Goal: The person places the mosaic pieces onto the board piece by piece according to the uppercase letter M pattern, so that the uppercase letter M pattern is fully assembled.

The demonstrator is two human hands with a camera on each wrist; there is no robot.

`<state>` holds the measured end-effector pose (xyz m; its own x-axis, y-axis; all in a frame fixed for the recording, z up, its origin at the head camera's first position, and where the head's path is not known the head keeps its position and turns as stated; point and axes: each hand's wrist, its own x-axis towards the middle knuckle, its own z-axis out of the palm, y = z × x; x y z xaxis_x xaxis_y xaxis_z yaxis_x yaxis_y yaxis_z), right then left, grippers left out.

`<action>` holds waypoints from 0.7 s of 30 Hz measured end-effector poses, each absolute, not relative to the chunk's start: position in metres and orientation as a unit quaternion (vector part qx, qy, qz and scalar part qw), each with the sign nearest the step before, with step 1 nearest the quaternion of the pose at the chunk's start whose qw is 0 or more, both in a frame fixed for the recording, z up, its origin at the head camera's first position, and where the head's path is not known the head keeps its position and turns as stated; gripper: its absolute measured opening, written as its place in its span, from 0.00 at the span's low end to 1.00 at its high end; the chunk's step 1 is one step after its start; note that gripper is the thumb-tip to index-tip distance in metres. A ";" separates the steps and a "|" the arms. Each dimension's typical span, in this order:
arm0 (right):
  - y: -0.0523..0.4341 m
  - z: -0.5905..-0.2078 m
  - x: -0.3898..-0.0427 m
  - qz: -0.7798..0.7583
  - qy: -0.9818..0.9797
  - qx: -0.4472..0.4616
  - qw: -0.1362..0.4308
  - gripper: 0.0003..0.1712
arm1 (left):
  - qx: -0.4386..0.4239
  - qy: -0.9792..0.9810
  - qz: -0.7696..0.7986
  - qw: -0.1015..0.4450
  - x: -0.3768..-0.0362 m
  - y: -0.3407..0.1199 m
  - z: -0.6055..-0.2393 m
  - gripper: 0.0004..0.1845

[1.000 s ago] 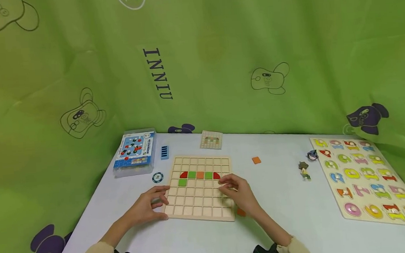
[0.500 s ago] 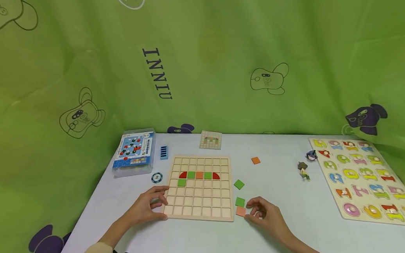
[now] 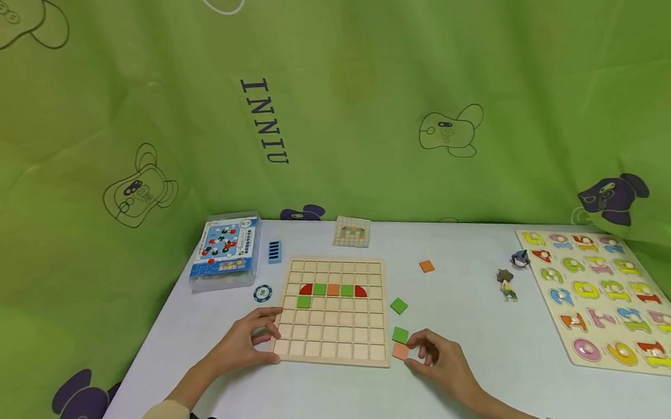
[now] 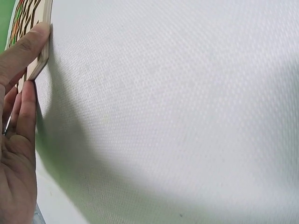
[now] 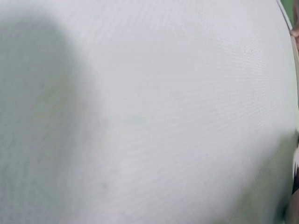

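Observation:
A square wooden grid board (image 3: pixel 345 348) lies on the white table with red, green and orange pieces in some cells. The left hand (image 3: pixel 248 339) grips its near left corner. In the left wrist view the thumb (image 4: pixel 28 46) lies on the board's edge and the fingers are against its side. Right of the board lies an orange tile (image 3: pixel 400 351), touching a green tile (image 3: pixel 400 334). The right hand (image 3: pixel 446 365) pinches the orange tile's right corner between thumb and index finger. A second loose green tile (image 3: pixel 399 306) sits farther back.
A pattern card (image 3: pixel 351 232) lies behind the board, and another orange tile (image 3: pixel 426 266) to the right. At left are a boxed set (image 3: pixel 224 253), a blue block (image 3: pixel 274 252) and a round chip (image 3: pixel 262 293). Two figurines (image 3: pixel 506 285) stand beside a number puzzle board (image 3: pixel 578 338).
The right hand has left the red quarter piece on the grid and moved right and nearer to the loose orange tile. The left hand stays on the board's corner.

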<state>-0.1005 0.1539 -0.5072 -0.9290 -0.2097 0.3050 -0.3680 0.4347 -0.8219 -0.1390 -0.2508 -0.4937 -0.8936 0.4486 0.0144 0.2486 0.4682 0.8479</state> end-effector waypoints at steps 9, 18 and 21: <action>0.173 -0.518 -0.110 0.555 -0.808 0.199 0.022 0.17 | 0.201 0.850 0.475 0.110 -0.139 -0.251 -0.495 0.16; 0.184 -0.510 -0.113 0.527 -0.829 0.185 -0.010 0.17 | 0.207 0.849 0.475 0.106 -0.139 -0.252 -0.497 0.16; 0.186 -0.509 -0.113 0.497 -0.846 0.192 0.006 0.18 | 0.209 0.849 0.475 0.105 -0.140 -0.252 -0.497 0.16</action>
